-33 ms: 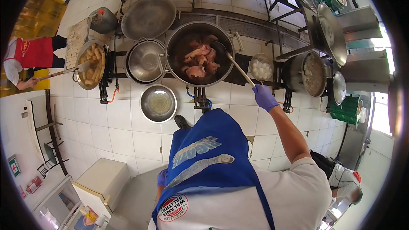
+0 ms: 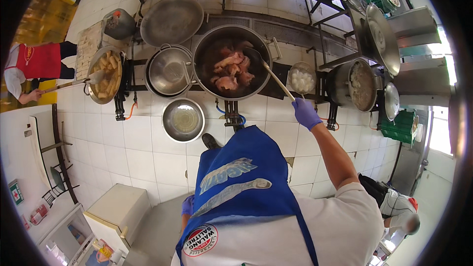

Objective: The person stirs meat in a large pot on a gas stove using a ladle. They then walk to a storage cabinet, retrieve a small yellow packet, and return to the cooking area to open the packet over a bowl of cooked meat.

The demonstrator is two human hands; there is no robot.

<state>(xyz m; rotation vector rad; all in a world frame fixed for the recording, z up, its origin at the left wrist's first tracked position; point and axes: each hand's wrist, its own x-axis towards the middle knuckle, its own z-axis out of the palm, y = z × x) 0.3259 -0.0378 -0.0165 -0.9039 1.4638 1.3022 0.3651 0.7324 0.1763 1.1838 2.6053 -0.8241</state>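
Note:
My right hand [image 2: 306, 113], in a purple glove, is closed around the pale handle of a long-handled cooking spoon [image 2: 278, 82]. Its dark head rests inside a large metal pot [image 2: 197, 54], at the right of the meat, and its exact shape is hard to make out. Pink chunks of meat [image 2: 231, 69] are heaped in dark liquid in the pot. Down at my left side, my left hand [image 2: 187, 206], also gloved in purple, is partly covered by my blue apron [image 2: 241, 167]. Its fingers do not show clearly.
Left of the pot sit stacked metal basins [image 2: 169, 71]; another basin [image 2: 183, 119] stands on the tiles nearer me. A lidded-looking wide pan [image 2: 172, 19] lies behind. Right are a bowl of white balls [image 2: 302, 79] and a tilted pot [image 2: 363, 86]. A co-worker [image 2: 39, 66] stirs a pan [image 2: 106, 75] at left.

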